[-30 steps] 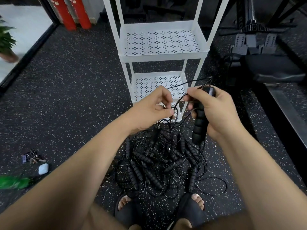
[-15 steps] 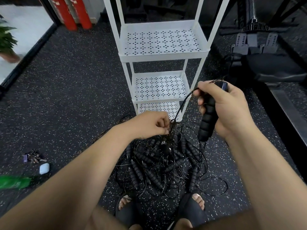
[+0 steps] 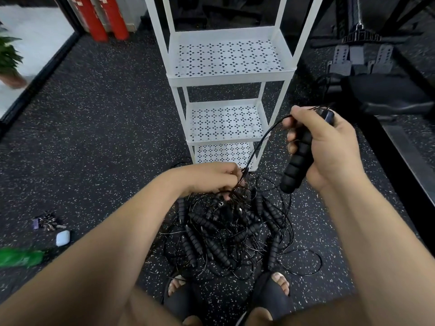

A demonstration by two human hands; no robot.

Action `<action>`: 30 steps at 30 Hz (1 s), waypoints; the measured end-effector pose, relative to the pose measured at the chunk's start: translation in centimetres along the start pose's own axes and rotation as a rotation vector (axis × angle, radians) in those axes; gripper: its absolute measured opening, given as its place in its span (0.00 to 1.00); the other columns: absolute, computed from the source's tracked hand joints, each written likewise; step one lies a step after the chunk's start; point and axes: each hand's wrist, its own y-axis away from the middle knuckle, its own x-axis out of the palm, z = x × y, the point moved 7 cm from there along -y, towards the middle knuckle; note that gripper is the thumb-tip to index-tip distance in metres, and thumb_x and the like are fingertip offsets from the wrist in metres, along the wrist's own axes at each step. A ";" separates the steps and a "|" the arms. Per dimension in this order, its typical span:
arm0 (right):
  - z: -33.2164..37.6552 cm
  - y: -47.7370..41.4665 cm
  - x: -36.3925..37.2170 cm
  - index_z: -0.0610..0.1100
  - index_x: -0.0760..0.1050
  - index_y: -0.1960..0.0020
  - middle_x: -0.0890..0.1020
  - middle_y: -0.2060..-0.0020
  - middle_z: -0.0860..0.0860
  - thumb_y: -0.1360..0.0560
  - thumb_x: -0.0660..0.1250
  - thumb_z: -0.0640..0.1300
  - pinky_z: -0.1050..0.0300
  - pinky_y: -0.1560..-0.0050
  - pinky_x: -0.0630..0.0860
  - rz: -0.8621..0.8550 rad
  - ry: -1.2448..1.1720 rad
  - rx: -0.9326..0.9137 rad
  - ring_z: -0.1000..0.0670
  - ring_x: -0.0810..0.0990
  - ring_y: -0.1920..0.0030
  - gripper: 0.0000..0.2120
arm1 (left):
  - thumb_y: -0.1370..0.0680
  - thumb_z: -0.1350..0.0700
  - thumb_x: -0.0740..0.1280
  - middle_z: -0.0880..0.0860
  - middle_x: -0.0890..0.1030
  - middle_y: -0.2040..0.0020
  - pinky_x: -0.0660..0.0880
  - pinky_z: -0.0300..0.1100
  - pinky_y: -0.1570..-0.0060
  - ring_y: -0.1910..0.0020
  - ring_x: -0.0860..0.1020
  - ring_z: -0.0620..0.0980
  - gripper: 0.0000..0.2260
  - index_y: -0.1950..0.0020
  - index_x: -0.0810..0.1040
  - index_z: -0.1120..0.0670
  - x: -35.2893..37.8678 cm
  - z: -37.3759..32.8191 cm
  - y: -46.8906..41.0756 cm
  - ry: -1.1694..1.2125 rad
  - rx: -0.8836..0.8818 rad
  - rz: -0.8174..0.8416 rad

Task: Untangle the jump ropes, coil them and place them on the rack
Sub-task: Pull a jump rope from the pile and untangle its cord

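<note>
- Above the speckled floor (image 3: 106, 137), the right hand (image 3: 329, 147) grips 1 black handle (image 3: 296, 165), held up beside the rack (image 3: 230, 77).
- Lower, the left hand (image 3: 211, 180) pinches cords (image 3: 242, 177) atop the ropes (image 3: 223, 231).
- Tangled, the ropes lie on the floor between 2 sandalled feet (image 3: 279, 282) and the white 3-shelf rack.

legible markings: none
white labels on the red cylinders (image 3: 100, 22) are too small and blurred to read; no other lettering resolves
</note>
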 end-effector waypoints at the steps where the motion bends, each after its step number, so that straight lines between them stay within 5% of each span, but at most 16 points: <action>1: 0.1 0.0 0.0 0.44 0.76 0.51 0.85 0.59 0.45 0.20 0.74 0.39 0.57 0.69 0.70 -0.001 -0.004 -0.003 0.50 0.75 0.67 0.06 | 0.18 0.58 0.64 0.49 0.84 0.44 0.79 0.49 0.37 0.50 0.83 0.46 0.13 0.34 0.77 0.48 -0.1 0.3 0.0 0.002 -0.007 0.005; 4: 0.2 -0.2 -0.1 0.43 0.76 0.49 0.85 0.60 0.45 0.20 0.74 0.39 0.57 0.68 0.70 -0.003 -0.013 -0.020 0.50 0.75 0.67 0.07 | 0.21 0.60 0.70 0.49 0.82 0.53 0.78 0.52 0.43 0.55 0.78 0.47 0.15 0.38 0.77 0.46 -0.8 1.1 0.1 -0.068 -0.018 -0.023; 8: 0.5 -0.3 -0.4 0.43 0.77 0.49 0.84 0.59 0.45 0.20 0.75 0.40 0.56 0.68 0.69 -0.017 -0.027 -0.036 0.50 0.75 0.67 0.07 | 0.16 0.47 0.69 0.44 0.85 0.52 0.78 0.45 0.48 0.55 0.80 0.47 0.02 0.45 0.79 0.44 -1.6 2.2 -0.1 -0.173 -0.026 -0.091; 14: 0.7 -0.3 -0.7 0.43 0.76 0.48 0.84 0.60 0.45 0.20 0.74 0.39 0.57 0.68 0.69 -0.034 -0.035 -0.049 0.50 0.75 0.67 0.07 | 0.15 0.46 0.68 0.49 0.83 0.51 0.72 0.45 0.55 0.57 0.75 0.49 0.08 0.49 0.80 0.49 -3.2 6.0 -1.5 -0.264 -0.092 -0.210; 23: 0.7 -0.3 -0.8 0.42 0.75 0.47 0.84 0.60 0.45 0.20 0.74 0.40 0.57 0.69 0.70 -0.040 -0.041 -0.064 0.50 0.75 0.67 0.08 | 0.16 0.50 0.70 0.43 0.88 0.53 0.77 0.47 0.55 0.59 0.82 0.57 0.03 0.49 0.82 0.43 -4.0 10.5 -2.3 -0.088 -0.151 -0.383; 28: 0.1 -0.2 -0.3 0.42 0.76 0.47 0.84 0.60 0.45 0.20 0.74 0.40 0.56 0.68 0.71 -0.011 -0.015 -0.036 0.50 0.75 0.66 0.07 | 0.14 0.48 0.66 0.48 0.87 0.53 0.69 0.44 0.66 0.64 0.71 0.52 0.06 0.45 0.83 0.40 -4.9 7.7 -1.4 0.081 -0.046 -0.473; 30: -0.1 -0.3 0.0 0.43 0.76 0.48 0.84 0.60 0.45 0.20 0.74 0.39 0.56 0.69 0.70 -0.004 -0.004 -0.026 0.50 0.75 0.66 0.07 | 0.13 0.48 0.65 0.51 0.87 0.53 0.77 0.46 0.57 0.61 0.78 0.56 0.08 0.45 0.83 0.36 -5.0 6.2 -1.0 0.092 0.000 -0.476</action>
